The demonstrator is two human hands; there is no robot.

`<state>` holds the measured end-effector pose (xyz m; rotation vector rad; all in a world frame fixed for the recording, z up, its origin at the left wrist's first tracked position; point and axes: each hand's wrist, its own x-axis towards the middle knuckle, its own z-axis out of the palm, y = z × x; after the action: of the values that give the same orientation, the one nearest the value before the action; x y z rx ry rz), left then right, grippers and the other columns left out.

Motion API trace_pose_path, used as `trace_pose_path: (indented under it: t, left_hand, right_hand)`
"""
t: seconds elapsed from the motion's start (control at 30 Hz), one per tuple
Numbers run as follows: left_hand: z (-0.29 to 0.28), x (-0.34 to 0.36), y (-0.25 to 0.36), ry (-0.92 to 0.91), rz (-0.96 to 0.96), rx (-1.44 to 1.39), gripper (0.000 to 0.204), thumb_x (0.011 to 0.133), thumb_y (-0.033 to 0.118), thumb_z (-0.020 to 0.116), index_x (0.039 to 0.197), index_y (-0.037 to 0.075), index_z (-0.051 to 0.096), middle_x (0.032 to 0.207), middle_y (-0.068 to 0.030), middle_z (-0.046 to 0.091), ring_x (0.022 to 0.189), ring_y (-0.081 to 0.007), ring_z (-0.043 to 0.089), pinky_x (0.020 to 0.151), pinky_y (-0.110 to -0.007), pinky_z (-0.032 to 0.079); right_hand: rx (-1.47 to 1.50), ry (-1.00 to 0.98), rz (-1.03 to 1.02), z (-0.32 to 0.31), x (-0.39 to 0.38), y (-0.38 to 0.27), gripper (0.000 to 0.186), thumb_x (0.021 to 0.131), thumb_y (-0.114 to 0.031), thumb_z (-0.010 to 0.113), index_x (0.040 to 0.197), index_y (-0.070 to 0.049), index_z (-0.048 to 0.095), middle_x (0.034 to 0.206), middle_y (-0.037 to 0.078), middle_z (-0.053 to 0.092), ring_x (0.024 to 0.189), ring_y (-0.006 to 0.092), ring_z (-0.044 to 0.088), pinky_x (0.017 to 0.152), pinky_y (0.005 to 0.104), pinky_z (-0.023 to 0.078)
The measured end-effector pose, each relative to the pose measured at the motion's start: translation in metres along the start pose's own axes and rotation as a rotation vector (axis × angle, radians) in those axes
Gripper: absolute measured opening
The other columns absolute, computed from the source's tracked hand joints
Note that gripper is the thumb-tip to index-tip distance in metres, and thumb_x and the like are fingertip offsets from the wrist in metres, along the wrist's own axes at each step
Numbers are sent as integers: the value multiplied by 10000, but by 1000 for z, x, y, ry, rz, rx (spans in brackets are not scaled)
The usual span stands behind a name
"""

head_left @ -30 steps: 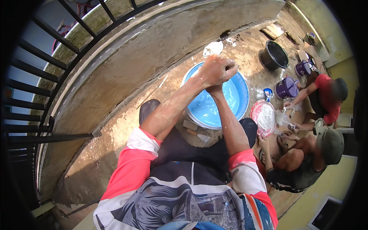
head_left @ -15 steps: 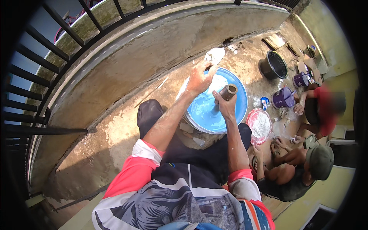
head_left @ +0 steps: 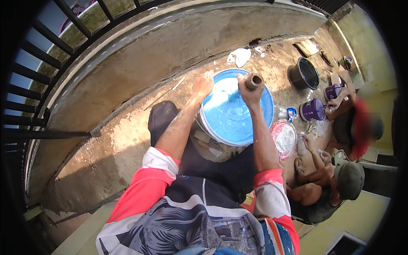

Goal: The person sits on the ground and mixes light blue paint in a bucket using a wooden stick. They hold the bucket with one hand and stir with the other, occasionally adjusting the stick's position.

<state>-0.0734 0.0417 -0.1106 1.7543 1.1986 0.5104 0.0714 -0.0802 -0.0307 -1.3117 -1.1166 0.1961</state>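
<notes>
One thick, hollow pipe (head_left: 255, 80) is in the right hand (head_left: 249, 94), whose fingers are wrapped tightly around it, over the far right part of the blue bucket (head_left: 205, 122). We look almost straight onto its top; its lower end is hidden behind the hand, so we cannot tell how deep it sits in the pale blue liquid (head_left: 231, 117). Half a second ago we see the pipe nearer the bucket's middle and leaning, with the left hand loose above the far rim; now the left hand (head_left: 203, 85) is down at the bucket's far left rim, fingers curled in, though we cannot tell whether they truly grip the edge. We take this to mean that the right hand alone works the pipe, at another part of the liquid, while the left may steady the bucket. We note a white cloth (head_left: 239, 57) beyond the bucket, a scraper (head_left: 210, 149) just before it, and white powder (head_left: 285, 139) to its right.
</notes>
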Motion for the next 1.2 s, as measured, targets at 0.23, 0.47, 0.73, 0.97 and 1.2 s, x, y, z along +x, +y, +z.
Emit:
trace_pose_path:
  t: [0.23, 0.47, 0.73, 0.97, 1.2]
  left_hand:
    - [-7, -11, 20, 62, -38, -33, 521, 1015, 439, 411, 1095, 1, 681, 1100, -280, 674, 1076, -464, 619, 931, -506, 466]
    - [-2, -11, 15, 114, 19, -38, 490, 1016, 419, 430, 1154, 12, 666, 1133, -272, 670, 1113, -444, 611, 958, -483, 461]
    - [-3, -8, 10, 91, -13, -82, 483, 1021, 396, 401, 1166, 12, 655, 1164, -280, 651, 1141, -466, 586, 972, -513, 455]
    - [-6, -12, 18, 85, -4, -75, 485, 1023, 386, 386, 1154, 5, 655, 1154, -290, 650, 1118, -484, 591, 970, -534, 461]
    - [-1, -7, 12, 41, -47, -12, 447, 1023, 347, 382, 1137, 15, 660, 1133, -275, 660, 1111, -479, 594, 949, -535, 478]
  right_hand:
    - [198, 174, 525, -53, -41, 20, 230, 841, 2, 710, 924, -54, 502, 704, 21, 543, 561, 96, 538, 509, 284, 452]
    - [490, 250, 573, -79, -26, -75, 213, 864, 13, 643, 864, -91, 457, 655, 20, 469, 508, 112, 459, 480, 299, 421]
    - [586, 283, 225, -50, 15, -148, 160, 912, 9, 562, 865, -92, 447, 615, 33, 449, 496, 127, 448, 496, 312, 439]
    - [491, 321, 37, -1, 3, -82, 204, 891, 47, 596, 876, -58, 422, 633, 38, 467, 515, 127, 484, 506, 313, 460]
    - [381, 258, 376, 19, -35, 1, 275, 846, 81, 612, 802, -95, 406, 661, 31, 480, 556, 137, 477, 580, 340, 469]
